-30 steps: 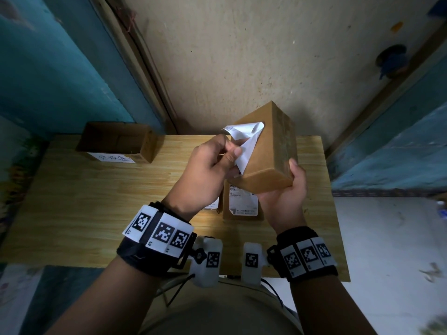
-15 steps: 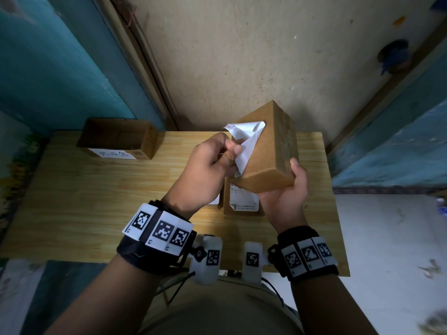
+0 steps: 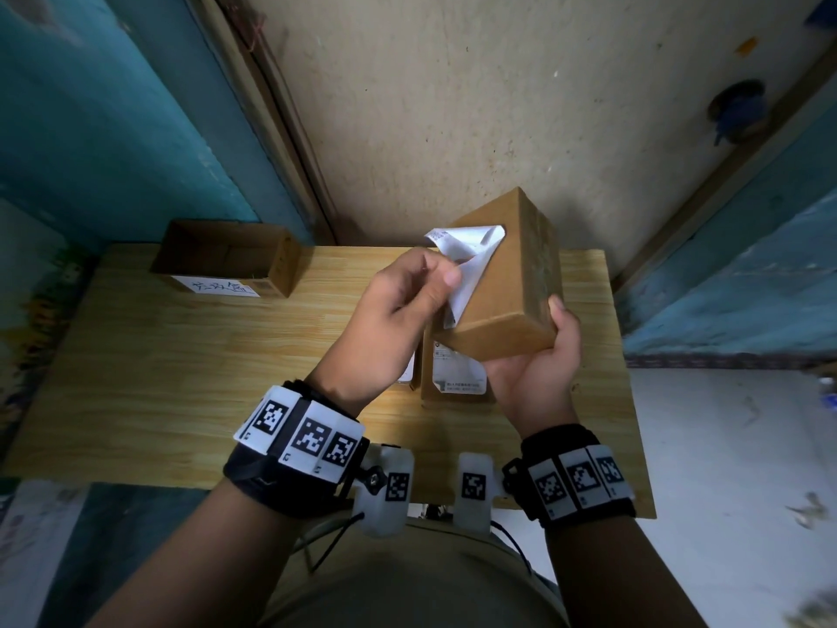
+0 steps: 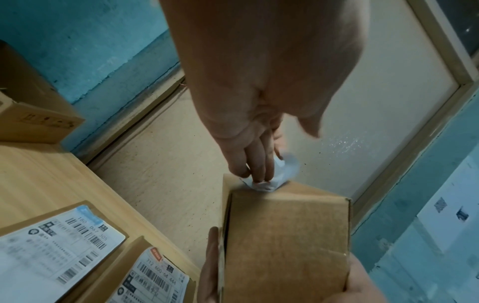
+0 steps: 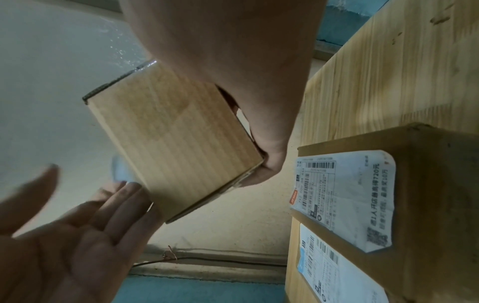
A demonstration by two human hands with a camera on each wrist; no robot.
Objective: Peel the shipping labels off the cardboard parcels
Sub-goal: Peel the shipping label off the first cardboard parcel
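Note:
My right hand (image 3: 543, 364) holds a brown cardboard parcel (image 3: 507, 287) tilted above the table, gripping it from below with the thumb on its right side. A white shipping label (image 3: 469, 256) is partly peeled from the parcel's left face and curls away from it. My left hand (image 3: 455, 283) pinches the loose label between thumb and fingers. In the left wrist view the fingertips (image 4: 255, 170) sit on the crumpled label (image 4: 281, 174) at the parcel's (image 4: 285, 235) far edge. The right wrist view shows the parcel's (image 5: 176, 147) plain underside.
Two more labelled parcels (image 3: 457, 383) (image 3: 407, 373) lie on the wooden table (image 3: 181, 378) under my hands; their labels (image 5: 344, 201) (image 5: 334, 272) are stuck flat. An open cardboard box (image 3: 226, 260) with a handwritten tag stands at the back left. A wall lies close behind.
Almost nothing differs: the left hand keeps its pinch on the label and the right hand holds the parcel in the same place.

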